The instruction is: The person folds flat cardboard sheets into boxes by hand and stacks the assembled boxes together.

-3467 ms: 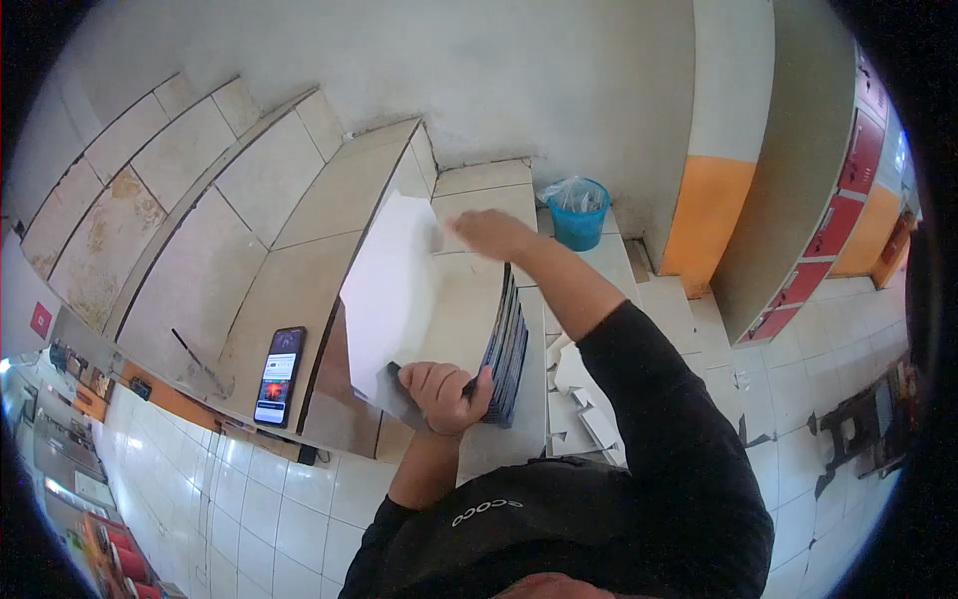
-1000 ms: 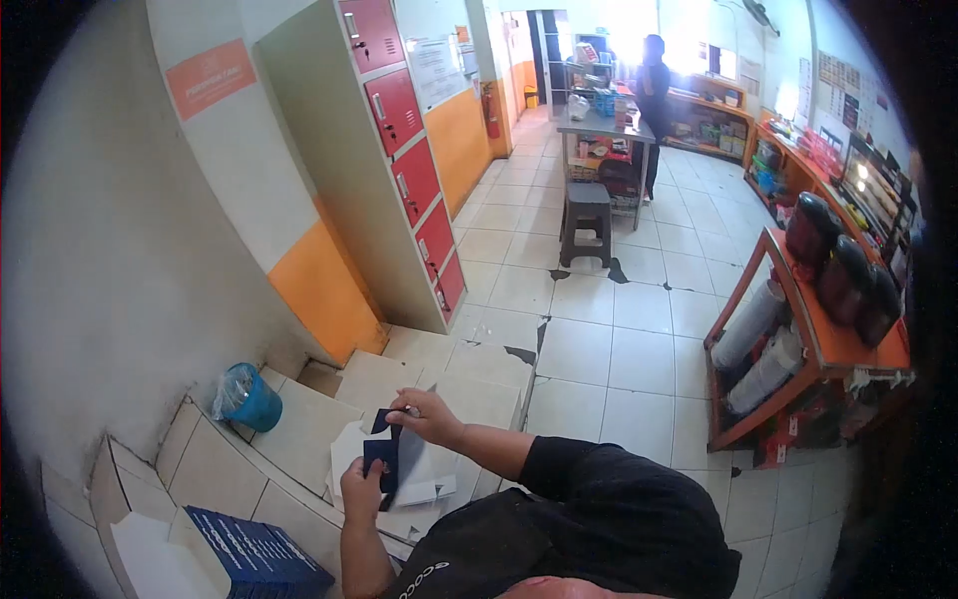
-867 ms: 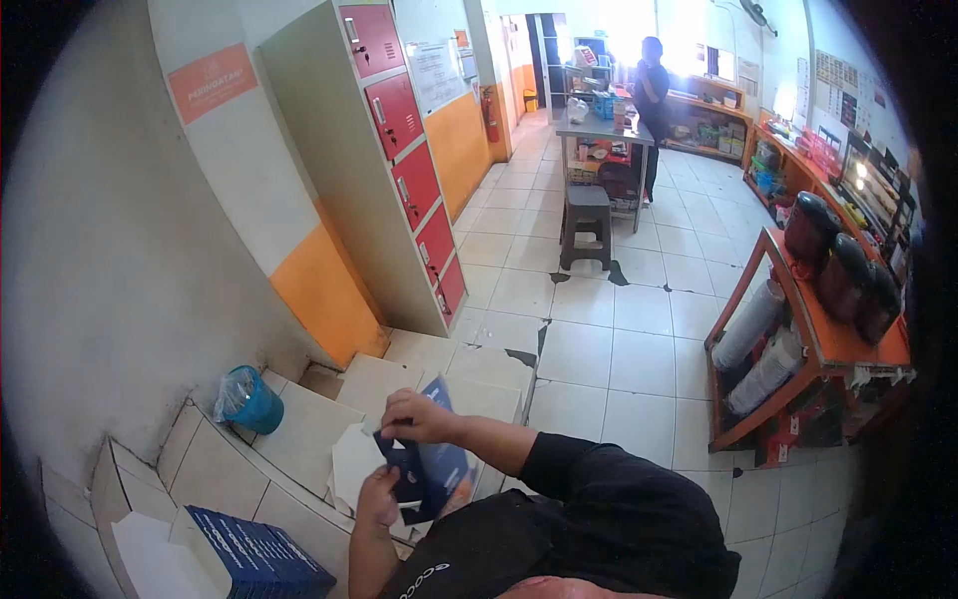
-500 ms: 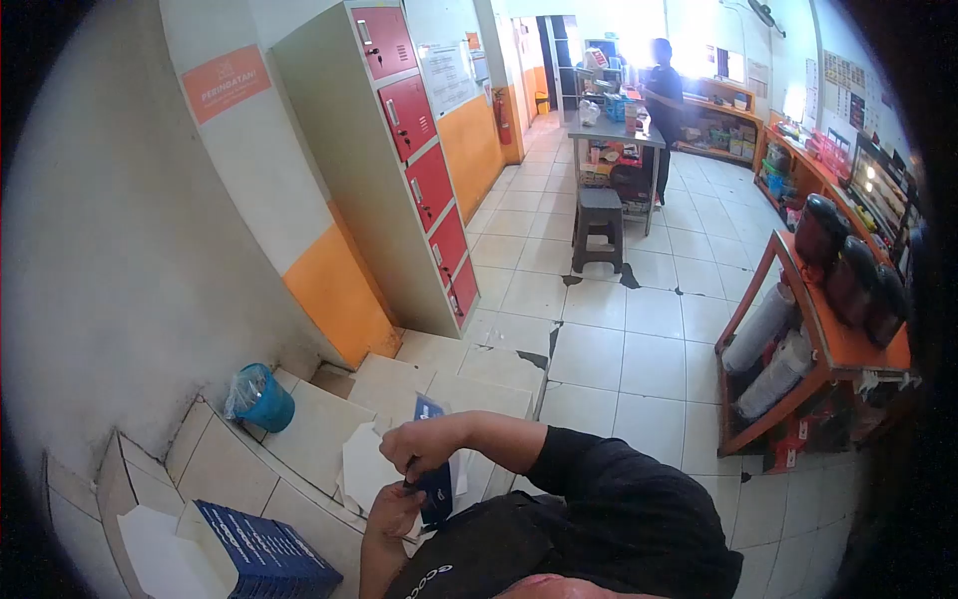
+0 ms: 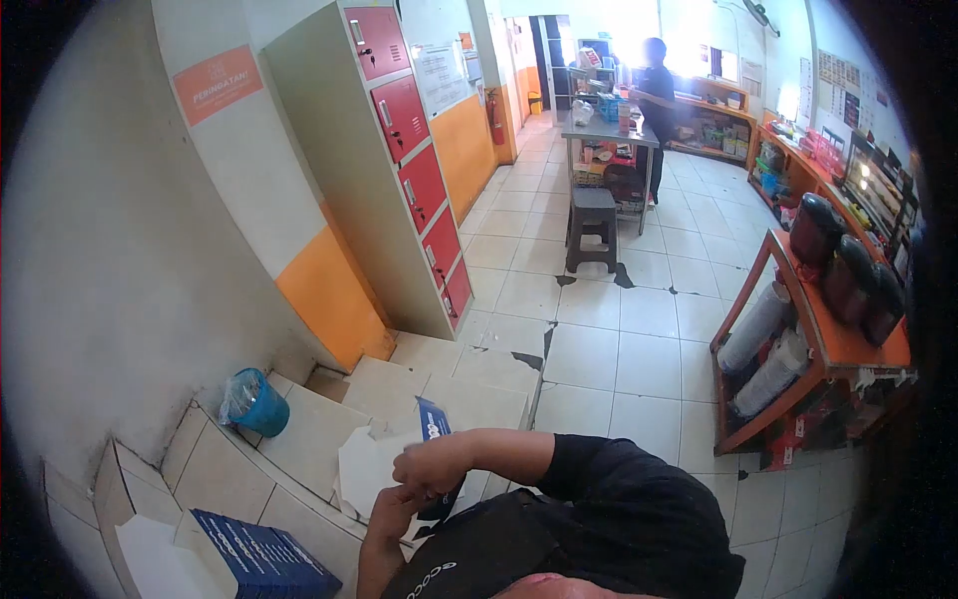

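Note:
A dark blue printed cardboard piece with white lettering stands in front of my body, white board showing beside it; it looks like a box being handled. My right hand is closed at its edge, fingers curled. Just below, my left hand pinches the same piece, close against the right hand. Fingertips are partly hidden. White cardboard lies on the tiled step beyond the hands. A stack of blue printed cardboard boxes with white lettering sits at lower left, white flaps spread out.
A blue bin with a plastic liner stands on the steps. Red-door lockers line the left wall. A grey stool stands before a metal table where another person works. An orange rack holds rolls and dark appliances.
My right hand has turned and come down nearer my left hand on the blue cardboard. More of the blue printed part shows above the hands. The view has shifted slightly.

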Demonstrator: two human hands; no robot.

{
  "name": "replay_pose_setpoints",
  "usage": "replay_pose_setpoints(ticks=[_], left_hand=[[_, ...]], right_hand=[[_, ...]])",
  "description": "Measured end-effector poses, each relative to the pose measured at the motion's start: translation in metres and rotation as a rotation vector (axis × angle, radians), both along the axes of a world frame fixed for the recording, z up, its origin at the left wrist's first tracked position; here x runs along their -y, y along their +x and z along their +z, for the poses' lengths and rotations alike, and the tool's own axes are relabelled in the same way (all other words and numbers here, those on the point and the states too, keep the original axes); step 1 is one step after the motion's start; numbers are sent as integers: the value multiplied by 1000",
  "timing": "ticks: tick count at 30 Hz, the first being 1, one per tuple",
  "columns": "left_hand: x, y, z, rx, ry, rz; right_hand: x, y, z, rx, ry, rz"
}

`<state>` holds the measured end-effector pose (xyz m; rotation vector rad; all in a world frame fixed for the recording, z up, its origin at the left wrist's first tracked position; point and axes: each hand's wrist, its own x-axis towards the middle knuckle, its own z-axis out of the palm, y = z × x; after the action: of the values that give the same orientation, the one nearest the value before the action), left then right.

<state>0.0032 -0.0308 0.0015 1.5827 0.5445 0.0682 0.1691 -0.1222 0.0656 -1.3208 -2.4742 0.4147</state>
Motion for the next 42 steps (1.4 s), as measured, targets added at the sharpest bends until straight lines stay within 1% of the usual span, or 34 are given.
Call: replay_pose_setpoints(ticks=[1, 3, 4, 6, 7, 8, 10, 13, 14, 16, 17, 20, 21, 23, 24, 25, 26, 28, 30, 32, 33, 35, 36, 37, 38, 39, 41, 42], left_hand=[[-3, 2, -3, 26, 0, -4], [-24, 12, -13, 205, -19, 223], [-30, 15, -12, 293, -29, 337], [-35, 29, 8, 603, -262, 551], [-35, 33, 20, 659, -276, 578], [-32, 38, 31, 668, -258, 586], [-22, 46, 43, 686, -221, 602], [-28, 47, 40, 675, -170, 576], [-30, 47, 41, 675, -146, 570], [-41, 40, 39, 756, -23, 501], [-47, 37, 38, 794, 37, 467], [-58, 30, 32, 666, 114, 486], [-55, 30, 34, 656, 133, 530], [-46, 32, 40, 638, 172, 613], [-48, 31, 37, 553, 322, 596], [-50, 30, 30, 465, 470, 577], [-52, 30, 27, 377, 616, 555], [-42, 39, 21, 309, 903, 429], [-29, 53, 18, 562, 1054, 453], [-19, 58, 15, 517, 942, 477], [-17, 60, 15, 493, 883, 490], [-18, 61, 21, 604, 878, 411], [-20, 63, 24, 657, 876, 369], [-24, 63, 20, 645, 852, 371], [-32, 61, 9, 630, 830, 372], [-42, 57, -5, 614, 809, 373], [-60, 50, -31, 580, 771, 376], [-64, 48, -34, 565, 753, 381]], right_hand=[[0, 3, -1, -7, 122, -144], [-2, 10, -6, -20, 365, -431], [-2, 8, -7, -121, 363, -570], [-1, -3, -15, -321, 351, -846], [-7, -7, -32, -462, 222, -762], [-9, -18, -50, -552, 180, -737], [-13, -34, -72, -546, 263, -789], [-21, -19, -77, -622, -79, -925], [-23, -10, -79, -608, -52, -914], [-20, 6, -78, -579, 1, -890], [-15, 8, -78, -577, 264, -871], [2, 9, -49, -850, 274, -978], [2, 9, -52, -838, 483, -934], [-1, 4, -55, -698, 648, -801], [-2, 3, -53, -626, 729, -734], [-3, 4, -49, -414, 766, -644], [-5, 4, -43, -297, 743, -603], [-9, 5, -32, -59, 691, -520], [-17, 6, -48, -227, 633, -639], [-24, 5, -59, -360, 626, -751], [-25, 2, -60, -380, 612, -777], [-22, -4, -56, -420, 582, -829], [-21, -8, -50, -429, 547, -809], [-19, -13, -43, -438, 512, -790], [-19, -15, -39, -449, 476, -770], [-23, -12, -49, -445, 524, -673], [-25, -1, -51, -552, 507, -602], [-24, 5, -53, -603, 497, -562]])
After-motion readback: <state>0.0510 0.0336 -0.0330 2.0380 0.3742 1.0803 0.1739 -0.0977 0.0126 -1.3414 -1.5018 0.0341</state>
